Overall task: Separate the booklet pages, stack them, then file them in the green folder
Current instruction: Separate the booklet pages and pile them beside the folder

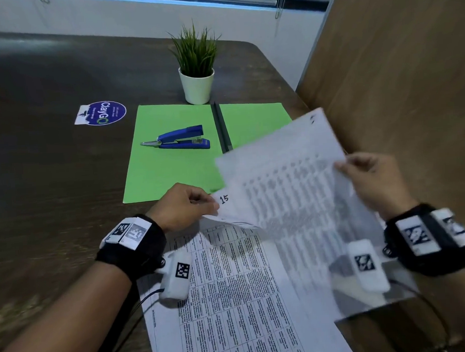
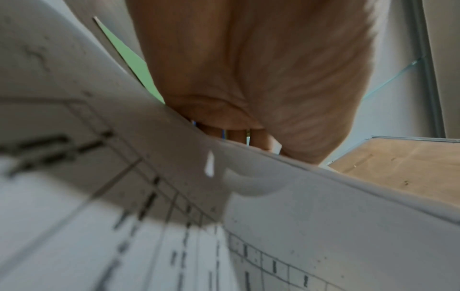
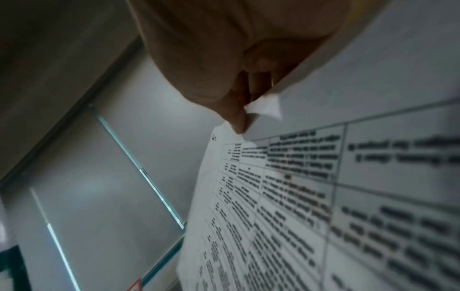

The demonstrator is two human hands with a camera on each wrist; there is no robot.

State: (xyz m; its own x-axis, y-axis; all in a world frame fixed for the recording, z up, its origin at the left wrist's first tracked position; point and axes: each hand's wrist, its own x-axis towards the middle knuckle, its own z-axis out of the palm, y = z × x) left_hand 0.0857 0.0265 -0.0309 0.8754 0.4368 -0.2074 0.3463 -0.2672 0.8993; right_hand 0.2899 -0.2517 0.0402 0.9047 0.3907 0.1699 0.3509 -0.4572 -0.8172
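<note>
Peeling pages apart at lower right: left hand (image 1: pixel 183 206) and right hand (image 1: pixel 373 179) each pinch a booklet sheet (image 1: pixel 286 189); stacking and the green folder (image 1: pixel 175 152), mid-frame, remain.

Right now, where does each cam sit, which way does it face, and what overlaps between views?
Head: worn high, looks forward and down at the dark wooden table, open green folder and blue stapler; both forearms and hands show.
Left wrist: under the left hand, looks along the palm at the printed white booklet pages.
Right wrist: under the right hand, looks up at the lifted white page.
Shared: pages; the folder in head and left wrist.
</note>
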